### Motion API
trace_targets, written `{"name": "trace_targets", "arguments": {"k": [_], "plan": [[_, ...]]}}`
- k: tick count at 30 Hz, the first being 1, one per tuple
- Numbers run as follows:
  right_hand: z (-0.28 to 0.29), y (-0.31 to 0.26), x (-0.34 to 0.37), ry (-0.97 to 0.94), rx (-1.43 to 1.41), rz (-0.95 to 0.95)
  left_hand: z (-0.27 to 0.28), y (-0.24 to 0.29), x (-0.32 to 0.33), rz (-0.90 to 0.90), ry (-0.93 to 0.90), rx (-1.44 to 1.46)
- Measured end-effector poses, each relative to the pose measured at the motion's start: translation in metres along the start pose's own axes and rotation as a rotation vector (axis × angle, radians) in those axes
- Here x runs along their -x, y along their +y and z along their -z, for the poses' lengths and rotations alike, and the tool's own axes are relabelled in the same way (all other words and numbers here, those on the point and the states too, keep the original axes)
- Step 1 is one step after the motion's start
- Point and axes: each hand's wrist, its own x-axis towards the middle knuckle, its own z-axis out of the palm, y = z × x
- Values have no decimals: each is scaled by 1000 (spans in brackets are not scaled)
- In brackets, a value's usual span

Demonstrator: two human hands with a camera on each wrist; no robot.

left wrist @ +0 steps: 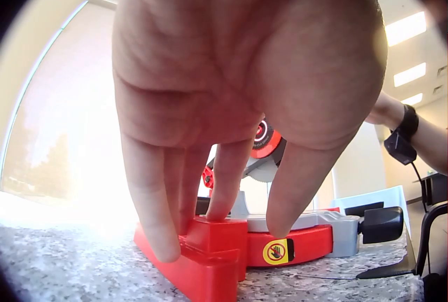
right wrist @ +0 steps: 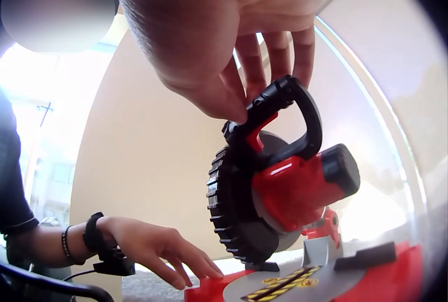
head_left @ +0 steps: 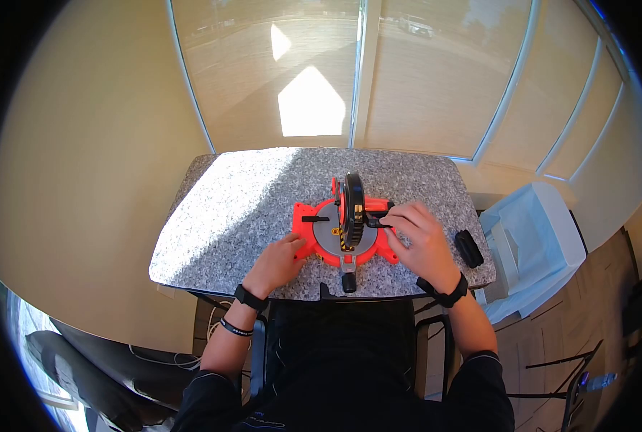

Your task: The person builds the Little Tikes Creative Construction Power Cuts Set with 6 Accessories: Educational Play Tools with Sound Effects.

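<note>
A red, black and grey toy miter saw (head_left: 352, 216) stands on the speckled table, its black guarded blade upright over the round grey turntable. My left hand (head_left: 275, 264) rests on the left side of the red base (left wrist: 217, 256). Its fingers reach down fairly straight onto the base, and the thumb is at the front near a yellow warning sticker (left wrist: 278, 251). With thumb and fingertips, my right hand (head_left: 420, 237) holds the saw's black handle (right wrist: 269, 100) from above. A black knob (head_left: 349, 281) sticks out from the front of the base.
A small black case (head_left: 468, 249) lies near the right edge of the granite-patterned table (head_left: 220, 216). Beside the table stands a bin with a light blue liner (head_left: 544, 223). Windows with drawn blinds (head_left: 443, 86) rise behind, and sunlight falls across the table's left side.
</note>
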Motion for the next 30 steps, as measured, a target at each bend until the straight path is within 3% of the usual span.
{"name": "trace_targets", "arguments": {"k": [30], "plan": [[-13,-6,33,-99,-92,-44,-1,0,-1,-8,-12,-4]]}}
